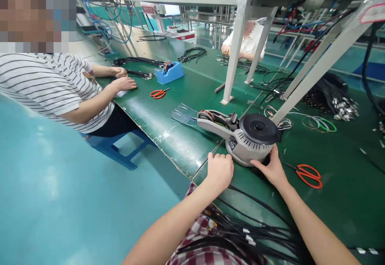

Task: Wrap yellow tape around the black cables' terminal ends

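Observation:
A grey automatic tape dispenser with a black round lid stands on the green table right in front of me. My left hand is curled into a fist at the dispenser's near left corner, touching it; whether anything is inside the fist is hidden. My right hand rests against the dispenser's near side, thumb and fingers spread. A bundle of black cables lies across my lap and the table edge below both hands.
Orange scissors lie right of my right hand; a second pair lies further left. A person in a striped shirt sits at the left near a blue tape holder. Another person works beyond the slanted metal frame legs.

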Motion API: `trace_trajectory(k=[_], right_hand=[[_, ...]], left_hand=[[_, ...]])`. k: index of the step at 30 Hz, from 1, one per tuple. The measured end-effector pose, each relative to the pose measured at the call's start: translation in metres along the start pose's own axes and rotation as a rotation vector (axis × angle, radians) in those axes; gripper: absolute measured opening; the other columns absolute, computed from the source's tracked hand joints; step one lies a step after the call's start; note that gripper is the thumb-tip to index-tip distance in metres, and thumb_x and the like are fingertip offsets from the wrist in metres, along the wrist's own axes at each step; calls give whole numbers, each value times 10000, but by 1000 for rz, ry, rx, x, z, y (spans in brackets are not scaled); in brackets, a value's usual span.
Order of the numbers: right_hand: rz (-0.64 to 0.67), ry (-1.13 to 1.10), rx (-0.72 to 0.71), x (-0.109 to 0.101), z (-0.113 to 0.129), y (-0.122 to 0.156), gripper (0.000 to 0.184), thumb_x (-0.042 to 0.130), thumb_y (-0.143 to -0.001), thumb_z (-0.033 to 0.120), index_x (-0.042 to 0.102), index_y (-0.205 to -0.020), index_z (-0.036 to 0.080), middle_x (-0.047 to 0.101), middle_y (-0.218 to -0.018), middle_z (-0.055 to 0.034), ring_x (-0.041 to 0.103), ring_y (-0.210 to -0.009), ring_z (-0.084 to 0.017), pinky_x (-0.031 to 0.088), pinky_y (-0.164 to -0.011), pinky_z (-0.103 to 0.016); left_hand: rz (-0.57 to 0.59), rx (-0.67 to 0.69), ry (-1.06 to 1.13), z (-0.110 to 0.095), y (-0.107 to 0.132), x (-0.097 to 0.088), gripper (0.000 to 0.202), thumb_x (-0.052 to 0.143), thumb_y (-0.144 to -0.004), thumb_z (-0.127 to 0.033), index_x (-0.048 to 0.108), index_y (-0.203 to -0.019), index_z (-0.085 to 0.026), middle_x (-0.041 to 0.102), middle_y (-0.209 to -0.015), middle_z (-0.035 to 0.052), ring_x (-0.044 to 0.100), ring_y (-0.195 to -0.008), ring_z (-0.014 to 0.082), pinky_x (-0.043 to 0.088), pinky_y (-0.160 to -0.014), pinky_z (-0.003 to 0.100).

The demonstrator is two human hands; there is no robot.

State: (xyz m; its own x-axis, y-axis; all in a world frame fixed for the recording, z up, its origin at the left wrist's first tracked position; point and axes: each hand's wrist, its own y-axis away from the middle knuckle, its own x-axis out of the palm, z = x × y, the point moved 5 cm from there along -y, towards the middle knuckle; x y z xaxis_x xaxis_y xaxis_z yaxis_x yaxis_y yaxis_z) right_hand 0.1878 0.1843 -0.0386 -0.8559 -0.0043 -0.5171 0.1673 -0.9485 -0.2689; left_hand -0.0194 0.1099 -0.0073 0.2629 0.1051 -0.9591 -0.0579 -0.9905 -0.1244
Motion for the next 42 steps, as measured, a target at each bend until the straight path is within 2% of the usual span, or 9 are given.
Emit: trace_trajectory(k=[2,6,8,14,16,22,24,33,42], right_hand=[[0,2,-1,0,-2,0,1221,828,-705,591,97,-1614,229,291,-1620,-159,415,-1419,-349,343,-1192,-547],[-3,13,-10,0,-5,-1,1245,847,-684,584,99,-1615,233,275,-1628,-157,411,-1421,-356,343,-1190,-553],[-7,9,-17,0,-4,-1,1244,847,-686,584,98,-1616,232,278,-1627,-155,408,-1424,-355,343,-1191,-550],[-2,9,9,0,-5,0,1255,834,-686,611,87,-1619,226,273,-1630,-156,419,-1416,-357,342,-1193,-549],[0,0,11,0,-7,0,1263,837,-682,610,80,-1620,230,242,-1642,-154,405,-1427,-354,338,-1198,-544],[4,9,4,0,-10,-1,1276,842,-672,613,88,-1618,209,242,-1638,-172,374,-1443,-367,331,-1199,-560],[1,21,4,0,-10,-1,1271,838,-675,619,89,-1617,209,245,-1636,-173,375,-1442,-364,330,-1200,-555],[11,5,17,-1,-8,-1,1267,846,-683,597,73,-1622,243,255,-1639,-153,406,-1425,-366,353,-1189,-565],[6,11,3,-1,-8,-2,1271,850,-676,602,80,-1622,249,257,-1641,-139,402,-1431,-366,348,-1197,-554]], left_hand=[[4,-20,-12,-3,-1,2,232,433,-963,-161,651,-891,-126,695,-861,142,627,-843,293,314,-865,464],[45,16,-15,-37,1,14,140,523,-899,-152,655,-871,-111,695,-815,134,635,-783,270,330,-835,436],[56,32,-10,-44,2,15,128,544,-890,-167,657,-865,-113,697,-803,126,638,-766,262,333,-830,430],[29,3,-17,-6,-2,1,230,451,-960,-183,654,-864,-132,702,-849,132,634,-814,285,313,-885,471],[31,-21,-29,-2,-4,2,234,435,-958,-158,653,-883,-121,698,-856,143,633,-825,292,311,-884,474],[58,12,-21,-44,1,18,146,501,-904,-136,643,-876,-114,690,-814,123,639,-784,278,330,-827,440],[52,30,-12,-48,3,20,148,501,-908,-140,642,-871,-118,692,-811,118,640,-771,275,332,-822,439],[-14,40,-18,-8,1,8,218,448,-964,-165,618,-829,-152,682,-783,103,632,-767,277,326,-829,451],[-48,35,-11,-3,-2,7,229,448,-986,-212,606,-827,-169,685,-789,79,638,-768,255,335,-831,432]])
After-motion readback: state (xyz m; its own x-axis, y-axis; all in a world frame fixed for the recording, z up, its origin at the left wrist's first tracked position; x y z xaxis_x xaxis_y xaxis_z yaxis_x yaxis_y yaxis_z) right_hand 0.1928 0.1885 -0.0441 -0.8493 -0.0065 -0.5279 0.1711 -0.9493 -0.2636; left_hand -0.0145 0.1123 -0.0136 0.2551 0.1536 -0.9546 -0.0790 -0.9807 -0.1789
